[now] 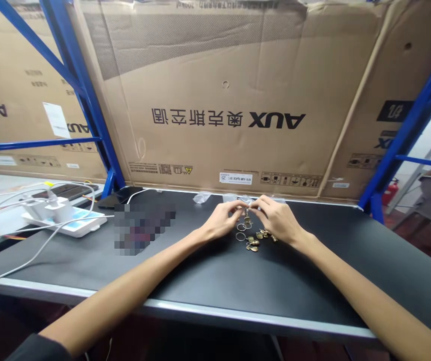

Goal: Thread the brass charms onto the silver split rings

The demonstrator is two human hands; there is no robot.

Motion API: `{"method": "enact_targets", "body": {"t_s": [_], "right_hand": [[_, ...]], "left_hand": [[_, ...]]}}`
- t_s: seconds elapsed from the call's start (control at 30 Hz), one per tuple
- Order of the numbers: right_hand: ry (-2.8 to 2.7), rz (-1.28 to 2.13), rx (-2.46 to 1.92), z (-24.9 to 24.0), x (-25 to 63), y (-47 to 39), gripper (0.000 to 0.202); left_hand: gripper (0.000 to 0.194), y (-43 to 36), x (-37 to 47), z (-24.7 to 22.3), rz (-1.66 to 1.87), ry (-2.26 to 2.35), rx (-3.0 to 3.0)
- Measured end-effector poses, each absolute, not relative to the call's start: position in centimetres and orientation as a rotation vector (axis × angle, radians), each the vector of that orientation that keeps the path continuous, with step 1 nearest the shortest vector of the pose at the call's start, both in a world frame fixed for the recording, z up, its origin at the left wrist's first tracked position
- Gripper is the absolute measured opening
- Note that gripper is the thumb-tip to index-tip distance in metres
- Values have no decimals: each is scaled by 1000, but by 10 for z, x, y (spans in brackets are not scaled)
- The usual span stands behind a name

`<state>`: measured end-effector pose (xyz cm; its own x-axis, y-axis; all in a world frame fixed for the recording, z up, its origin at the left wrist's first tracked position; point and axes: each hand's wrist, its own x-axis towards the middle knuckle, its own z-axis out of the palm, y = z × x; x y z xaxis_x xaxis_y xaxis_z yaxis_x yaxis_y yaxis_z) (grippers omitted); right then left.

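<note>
Above the black tabletop [200, 271], my left hand [223, 218] and my right hand [277, 218] meet at the fingertips. Both are pinched at the top of a small brass-coloured keychain charm [247, 219], which hangs between them; the exact part each one grips is too small to make out. Just below lie metal split rings [240, 236] and several brass-coloured charms [253, 245], some of them gourd-like in shape. More charms [264, 234] lie close under my right hand, partly hidden by it.
Small clear plastic bags [202, 197] lie along the table's back edge. At the left are a white power strip [80, 223] with plugs and cables, a dark phone-like slab [120, 197] and a pixelated patch. Large cardboard [200, 65] and blue metal posts [83, 100] stand behind.
</note>
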<state>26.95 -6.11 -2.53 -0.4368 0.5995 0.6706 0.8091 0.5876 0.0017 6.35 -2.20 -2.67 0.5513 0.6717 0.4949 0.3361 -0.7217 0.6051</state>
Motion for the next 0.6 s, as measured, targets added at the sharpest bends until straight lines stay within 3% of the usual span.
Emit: {"method": "enact_targets", "body": {"t_s": [0.6], "right_hand": [[-2219,-497,-1112,-25,267,-63,28]], "left_hand": [[17,-19,64,-29,1232,993,2523]]}}
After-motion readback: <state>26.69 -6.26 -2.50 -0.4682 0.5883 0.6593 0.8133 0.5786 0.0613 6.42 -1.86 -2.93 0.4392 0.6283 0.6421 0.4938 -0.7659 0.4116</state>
